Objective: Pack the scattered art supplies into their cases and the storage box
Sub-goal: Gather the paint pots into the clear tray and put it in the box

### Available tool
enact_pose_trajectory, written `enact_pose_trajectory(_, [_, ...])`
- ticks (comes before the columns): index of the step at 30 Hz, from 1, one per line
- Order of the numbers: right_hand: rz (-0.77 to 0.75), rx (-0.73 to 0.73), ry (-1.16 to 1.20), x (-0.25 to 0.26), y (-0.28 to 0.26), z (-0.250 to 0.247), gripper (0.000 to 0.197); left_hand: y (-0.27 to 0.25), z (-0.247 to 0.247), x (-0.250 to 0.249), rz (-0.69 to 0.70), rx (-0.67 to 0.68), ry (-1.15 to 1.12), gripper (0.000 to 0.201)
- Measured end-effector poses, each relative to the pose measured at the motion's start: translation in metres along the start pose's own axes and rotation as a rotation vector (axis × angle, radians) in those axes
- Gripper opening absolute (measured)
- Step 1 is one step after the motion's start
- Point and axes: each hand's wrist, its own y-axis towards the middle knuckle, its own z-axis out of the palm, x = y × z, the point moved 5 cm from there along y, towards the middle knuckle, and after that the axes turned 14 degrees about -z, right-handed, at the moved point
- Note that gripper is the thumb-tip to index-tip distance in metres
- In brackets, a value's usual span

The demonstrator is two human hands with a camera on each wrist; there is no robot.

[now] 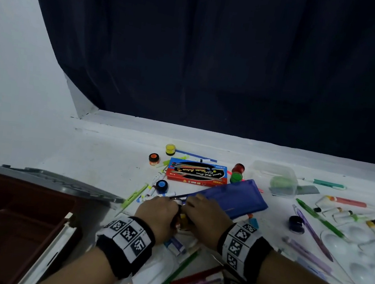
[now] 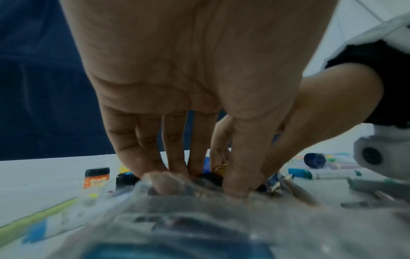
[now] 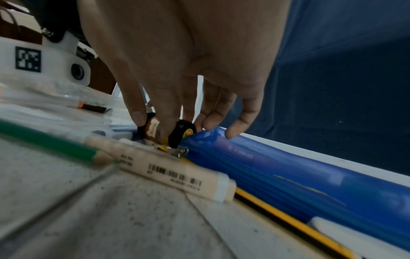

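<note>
My two hands meet at the table's middle, beside a blue zip pouch [image 1: 229, 197]. My right hand [image 1: 193, 207] pinches a small brown-labelled paint jar [image 3: 151, 130] between thumb and forefinger. A yellow-lidded jar [image 3: 183, 133] sits against it at the pouch's [image 3: 288, 177] zipper end, and my other right fingers rest on the pouch. My left hand [image 1: 169, 208] reaches down with fingers and thumb closed round a black-capped jar [image 2: 211, 177], at the edge of a clear plastic sleeve [image 2: 177, 215]. The open storage box [image 1: 14, 215], dark red inside, stands at the left.
Loose jars lie around: orange [image 1: 153, 159], yellow [image 1: 170, 149], blue-lidded [image 1: 161, 186], red on green [image 1: 237, 171]. A red watercolour box [image 1: 198, 172] and a clear tub [image 1: 274, 176] stand behind. Pens, paint tubes and a white palette [image 1: 357, 252] crowd the right; pencils lie near my wrists.
</note>
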Motion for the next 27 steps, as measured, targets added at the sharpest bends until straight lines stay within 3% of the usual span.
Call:
enact_pose_trajectory(5, [0.075,-0.243,0.278,-0.001,-0.027,-0.036,0.011,-0.011,-0.027,0.007,-0.006,-0.080,-0.227,0.012])
enact_pose_trajectory(11, [0.153,-0.564,0.484,0.015,-0.089,-0.083,0.017,-0.062,-0.064,0.011,0.082,-0.251,-0.676,0.030])
enact_pose_trajectory(15, [0.181,-0.688,0.566,0.044,-0.139,-0.087,0.021,-0.106,-0.056,-0.001,0.153,-0.183,-0.965,0.030])
enact_pose_trajectory(19, [0.231,-0.551,0.578,0.070,-0.176,-0.060,0.020,-0.140,-0.029,-0.017,0.195,-0.060,-1.033,0.031])
enact_pose_trajectory(27, [0.207,-0.173,0.458,0.107,-0.194,-0.011,0.027,-0.163,0.036,-0.036,0.293,0.073,-0.654,0.035])
